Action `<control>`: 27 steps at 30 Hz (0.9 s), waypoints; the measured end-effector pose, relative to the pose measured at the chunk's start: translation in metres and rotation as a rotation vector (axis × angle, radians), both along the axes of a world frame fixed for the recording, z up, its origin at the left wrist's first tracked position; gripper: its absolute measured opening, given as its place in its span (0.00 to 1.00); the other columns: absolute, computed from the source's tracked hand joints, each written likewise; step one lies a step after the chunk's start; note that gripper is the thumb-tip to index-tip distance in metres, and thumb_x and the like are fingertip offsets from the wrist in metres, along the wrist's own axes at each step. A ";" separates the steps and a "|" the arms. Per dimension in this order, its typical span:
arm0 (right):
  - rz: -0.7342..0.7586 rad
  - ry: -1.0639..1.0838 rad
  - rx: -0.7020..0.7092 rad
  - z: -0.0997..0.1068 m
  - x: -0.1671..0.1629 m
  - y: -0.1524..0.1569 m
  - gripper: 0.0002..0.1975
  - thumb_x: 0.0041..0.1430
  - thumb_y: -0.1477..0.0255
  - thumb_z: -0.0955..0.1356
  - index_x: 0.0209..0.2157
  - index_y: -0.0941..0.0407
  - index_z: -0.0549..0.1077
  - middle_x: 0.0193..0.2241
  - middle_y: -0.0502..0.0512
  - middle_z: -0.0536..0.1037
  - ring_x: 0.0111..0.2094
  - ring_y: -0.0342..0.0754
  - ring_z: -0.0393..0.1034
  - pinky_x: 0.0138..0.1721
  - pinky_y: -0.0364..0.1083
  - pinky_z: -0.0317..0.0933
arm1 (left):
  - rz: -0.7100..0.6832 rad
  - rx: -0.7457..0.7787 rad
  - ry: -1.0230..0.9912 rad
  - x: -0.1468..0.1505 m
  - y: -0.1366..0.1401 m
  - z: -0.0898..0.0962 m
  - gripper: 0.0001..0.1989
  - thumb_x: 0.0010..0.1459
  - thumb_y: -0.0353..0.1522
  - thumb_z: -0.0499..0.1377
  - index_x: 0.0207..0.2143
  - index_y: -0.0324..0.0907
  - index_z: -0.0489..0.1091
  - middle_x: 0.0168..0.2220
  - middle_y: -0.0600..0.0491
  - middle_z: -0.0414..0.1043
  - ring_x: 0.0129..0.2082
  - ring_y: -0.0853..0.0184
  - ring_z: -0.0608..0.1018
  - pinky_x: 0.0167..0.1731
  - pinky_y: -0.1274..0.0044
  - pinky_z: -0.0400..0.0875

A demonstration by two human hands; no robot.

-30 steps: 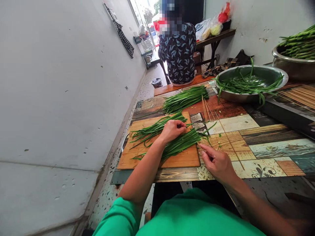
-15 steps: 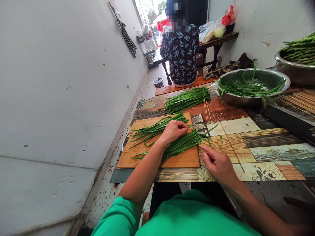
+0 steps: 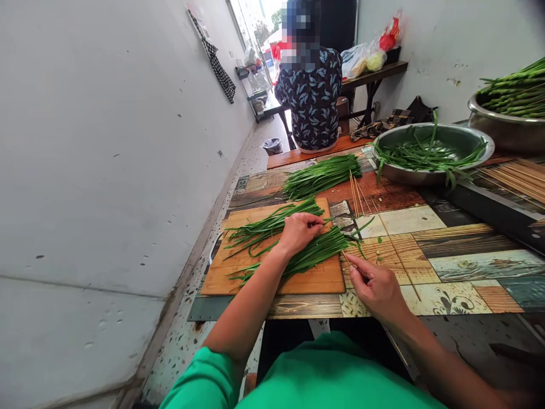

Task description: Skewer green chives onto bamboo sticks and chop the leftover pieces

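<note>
My left hand [image 3: 300,232] is closed in a pinch above the wooden cutting board [image 3: 242,278], at the cut ends of some garlic chives. One bundle of garlic chives [image 3: 317,250] lies beneath and in front of it; a second, looser bundle [image 3: 272,220] lies behind it on the board. To the right, just off the board's edge, my right hand [image 3: 377,287] pinches a thin bamboo skewer [image 3: 345,257]. The skewer's tip points at the near bundle's cut ends, and its tail shows below my wrist. What exactly my left fingertips grip is partly hidden.
A larger chive pile [image 3: 321,175] lies beyond the board beside several loose skewers [image 3: 356,196]. At right stand a steel bowl [image 3: 489,149] of chives, a pot [image 3: 506,133] of green stalks and a dark-handled tool [image 3: 481,210]. A person [image 3: 309,108] sits ahead, back turned.
The view has shifted slightly. Both hands keep nearly the same places and grips, and the chives and skewer look almost unchanged.
</note>
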State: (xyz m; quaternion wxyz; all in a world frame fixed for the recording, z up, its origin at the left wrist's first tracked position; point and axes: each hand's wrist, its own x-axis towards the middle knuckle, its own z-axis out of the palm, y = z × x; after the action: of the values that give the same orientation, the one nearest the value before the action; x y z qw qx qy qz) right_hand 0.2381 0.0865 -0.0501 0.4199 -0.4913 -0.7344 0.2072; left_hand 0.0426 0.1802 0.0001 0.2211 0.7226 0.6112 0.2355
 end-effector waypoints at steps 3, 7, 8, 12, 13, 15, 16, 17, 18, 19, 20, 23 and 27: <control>-0.001 0.008 0.010 -0.002 0.000 0.000 0.18 0.59 0.72 0.62 0.43 0.65 0.78 0.26 0.56 0.80 0.14 0.40 0.65 0.18 0.39 0.58 | -0.038 0.046 0.008 -0.001 0.000 0.001 0.07 0.54 0.30 0.61 0.34 0.42 0.80 0.33 0.54 0.79 0.31 0.70 0.75 0.35 0.80 0.66; 0.000 0.006 0.028 -0.003 0.000 0.000 0.17 0.59 0.72 0.62 0.43 0.66 0.77 0.26 0.56 0.81 0.15 0.39 0.65 0.17 0.39 0.58 | -0.130 0.057 0.024 -0.003 0.000 -0.002 0.08 0.54 0.29 0.61 0.35 0.42 0.79 0.33 0.54 0.79 0.31 0.71 0.76 0.36 0.81 0.67; 0.000 0.003 0.031 -0.002 0.000 0.000 0.17 0.59 0.72 0.62 0.43 0.66 0.77 0.27 0.57 0.81 0.15 0.40 0.66 0.17 0.39 0.58 | -0.161 0.052 0.028 -0.004 0.000 -0.003 0.08 0.54 0.29 0.61 0.36 0.43 0.79 0.34 0.54 0.79 0.32 0.71 0.76 0.37 0.81 0.67; 0.001 0.001 0.025 0.000 0.000 0.000 0.17 0.60 0.73 0.62 0.44 0.65 0.77 0.30 0.57 0.81 0.17 0.40 0.68 0.19 0.39 0.60 | -0.316 -0.006 0.053 -0.010 0.001 -0.001 0.10 0.56 0.28 0.58 0.38 0.43 0.79 0.37 0.54 0.79 0.37 0.70 0.77 0.41 0.81 0.68; 0.002 -0.003 0.026 0.001 0.000 0.000 0.17 0.60 0.73 0.62 0.43 0.65 0.77 0.30 0.57 0.81 0.16 0.40 0.68 0.18 0.39 0.60 | -0.313 -0.016 0.077 -0.012 0.002 0.002 0.11 0.57 0.27 0.58 0.38 0.43 0.79 0.37 0.54 0.79 0.38 0.69 0.77 0.42 0.81 0.68; -0.001 -0.014 0.035 0.002 -0.001 -0.001 0.17 0.60 0.73 0.62 0.43 0.66 0.77 0.31 0.58 0.81 0.16 0.40 0.68 0.18 0.39 0.60 | -0.218 0.006 0.148 -0.014 0.005 0.007 0.11 0.56 0.28 0.57 0.38 0.43 0.79 0.37 0.53 0.79 0.38 0.68 0.77 0.42 0.79 0.67; -0.002 -0.019 0.042 0.002 -0.001 -0.001 0.17 0.60 0.73 0.61 0.43 0.66 0.77 0.31 0.59 0.81 0.17 0.41 0.68 0.18 0.39 0.60 | -0.160 0.033 0.189 -0.014 0.008 0.010 0.11 0.56 0.28 0.57 0.38 0.43 0.79 0.37 0.52 0.79 0.37 0.67 0.77 0.41 0.78 0.67; -0.003 -0.023 0.046 0.002 -0.001 -0.001 0.17 0.60 0.73 0.61 0.43 0.66 0.77 0.31 0.59 0.81 0.16 0.41 0.68 0.18 0.39 0.60 | -0.117 0.063 0.230 -0.013 0.011 0.012 0.10 0.56 0.29 0.58 0.37 0.42 0.79 0.36 0.51 0.79 0.37 0.66 0.77 0.41 0.77 0.67; -0.005 -0.026 0.049 0.002 -0.001 -0.001 0.18 0.60 0.72 0.61 0.43 0.66 0.77 0.31 0.59 0.81 0.16 0.40 0.68 0.18 0.39 0.59 | -0.104 0.087 0.268 -0.011 0.014 0.013 0.10 0.56 0.29 0.58 0.37 0.42 0.79 0.36 0.51 0.78 0.37 0.66 0.76 0.41 0.76 0.67; -0.006 -0.028 0.051 0.002 -0.001 -0.001 0.18 0.60 0.72 0.61 0.42 0.67 0.77 0.31 0.59 0.81 0.15 0.40 0.67 0.17 0.39 0.59 | -0.121 0.100 0.303 -0.009 0.018 0.013 0.09 0.55 0.30 0.58 0.36 0.42 0.79 0.36 0.50 0.78 0.38 0.65 0.76 0.42 0.76 0.66; -0.006 -0.031 0.053 0.002 -0.001 -0.001 0.18 0.60 0.72 0.61 0.42 0.67 0.77 0.30 0.59 0.81 0.15 0.40 0.66 0.17 0.39 0.58 | -0.157 0.103 0.340 -0.006 0.021 0.013 0.09 0.56 0.31 0.59 0.35 0.42 0.79 0.35 0.50 0.78 0.38 0.64 0.76 0.42 0.75 0.66; -0.003 -0.034 0.060 0.003 0.000 -0.002 0.18 0.60 0.72 0.61 0.42 0.67 0.77 0.30 0.60 0.81 0.15 0.40 0.66 0.17 0.39 0.59 | -0.233 0.095 0.454 0.004 0.030 0.010 0.08 0.56 0.34 0.59 0.33 0.43 0.78 0.34 0.49 0.77 0.39 0.62 0.75 0.44 0.72 0.64; 0.005 -0.027 0.051 0.003 0.000 -0.002 0.18 0.60 0.73 0.61 0.43 0.68 0.77 0.28 0.60 0.81 0.15 0.41 0.66 0.19 0.39 0.60 | -0.266 0.060 0.596 0.015 0.036 0.009 0.09 0.57 0.34 0.58 0.35 0.41 0.77 0.36 0.47 0.76 0.42 0.60 0.74 0.44 0.71 0.63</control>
State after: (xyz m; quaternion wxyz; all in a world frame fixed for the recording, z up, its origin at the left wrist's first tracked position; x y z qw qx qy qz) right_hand 0.2381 0.0850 -0.0468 0.4217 -0.4814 -0.7463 0.1829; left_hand 0.0576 0.2160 0.0093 0.0398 0.8395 0.5420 0.0004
